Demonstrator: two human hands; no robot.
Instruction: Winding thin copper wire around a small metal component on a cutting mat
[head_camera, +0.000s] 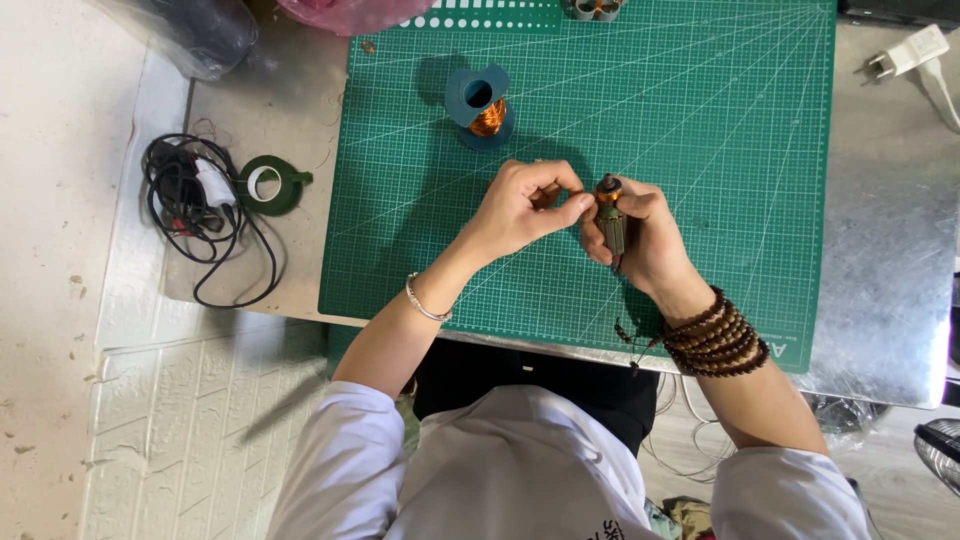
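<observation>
Looks like a small hobby workshop setup: green gridded cutting mat (700, 120) on a metal surface (880, 250), spool of copper wire (484, 108), roll of green tape (268, 184), tangled black cables (190, 215), rough concrete floor (50, 250).

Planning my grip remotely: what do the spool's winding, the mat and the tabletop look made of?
Spool winding: shiny orange-brown strands, likely copper wire; the flanges look like matte teal plastic. Cutting mat: matte green, gridded, probably vinyl or rubber. Table: dull grey sheen with soft reflections, apparently sheet metal.

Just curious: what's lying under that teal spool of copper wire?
The green cutting mat lies under the copper wire spool, with its shadow beside it. The spot directly beneath is covered.
</observation>
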